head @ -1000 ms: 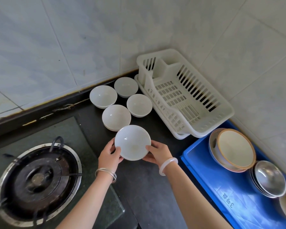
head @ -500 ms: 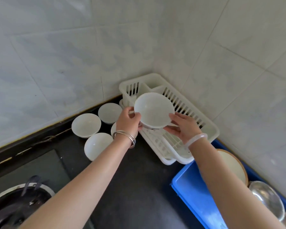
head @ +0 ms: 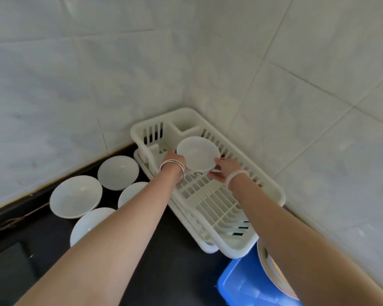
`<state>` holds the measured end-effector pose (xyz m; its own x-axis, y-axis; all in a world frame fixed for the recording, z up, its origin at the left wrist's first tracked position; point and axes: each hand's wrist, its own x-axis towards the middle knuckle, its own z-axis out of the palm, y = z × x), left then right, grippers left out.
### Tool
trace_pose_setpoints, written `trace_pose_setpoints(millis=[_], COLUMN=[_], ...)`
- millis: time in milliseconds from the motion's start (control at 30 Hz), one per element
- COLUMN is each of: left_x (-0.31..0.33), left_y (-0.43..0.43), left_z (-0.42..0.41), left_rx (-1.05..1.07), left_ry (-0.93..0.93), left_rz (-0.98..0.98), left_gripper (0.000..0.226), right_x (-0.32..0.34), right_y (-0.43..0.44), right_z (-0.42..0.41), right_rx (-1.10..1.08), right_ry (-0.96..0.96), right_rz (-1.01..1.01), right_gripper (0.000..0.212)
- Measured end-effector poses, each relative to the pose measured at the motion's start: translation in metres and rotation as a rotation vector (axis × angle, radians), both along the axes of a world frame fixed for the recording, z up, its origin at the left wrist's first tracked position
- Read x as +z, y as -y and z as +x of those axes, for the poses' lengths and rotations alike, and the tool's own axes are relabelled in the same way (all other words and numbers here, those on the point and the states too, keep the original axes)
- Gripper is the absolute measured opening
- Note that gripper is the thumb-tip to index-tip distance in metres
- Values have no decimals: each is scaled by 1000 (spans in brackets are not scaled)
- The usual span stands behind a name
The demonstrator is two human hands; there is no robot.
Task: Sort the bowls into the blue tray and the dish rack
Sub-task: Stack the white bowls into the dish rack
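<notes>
A small white bowl [head: 198, 153] is held upright between both hands inside the far end of the white dish rack [head: 272, 191]. My left hand [head: 174, 159] grips its left rim and my right hand [head: 224, 167] grips its right side. Whether the bowl touches the rack's grid is hidden by my hands. Several more white bowls stand on the dark counter left of the rack, among them one [head: 75, 196] near the wall and one [head: 118, 172] behind it. The blue tray [head: 237, 283] shows at the bottom right.
Tiled walls meet in a corner right behind the rack. A tan-rimmed bowl [head: 272, 270] leans in the blue tray, partly behind my right arm. Dark counter [head: 181, 257] lies between the bowls and the tray.
Both hands have carried the white bowl from in front of the other bowls up and over into the far end of the dish rack. The view has tilted up toward the wall corner.
</notes>
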<state>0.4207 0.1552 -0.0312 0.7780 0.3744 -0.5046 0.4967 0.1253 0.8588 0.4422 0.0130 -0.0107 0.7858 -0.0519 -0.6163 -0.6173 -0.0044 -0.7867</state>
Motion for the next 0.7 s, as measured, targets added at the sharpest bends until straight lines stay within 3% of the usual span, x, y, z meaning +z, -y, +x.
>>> trace_pose_setpoints(millis=[267, 567, 700], left_x=[-27, -33, -37], left_y=[-4, -5, -6], left_z=[34, 40, 38], left_rx=[-113, -95, -91], left_ry=[-86, -61, -42], left_rz=[46, 10, 31], left_gripper=[45, 43, 42], right_x=[-29, -55, -57], right_y=[-1, 2, 0], right_z=[25, 34, 30], right_rx=[-46, -35, 49], right_ry=[-1, 92, 91], right_rz=[11, 39, -47], right_gripper=[37, 38, 34])
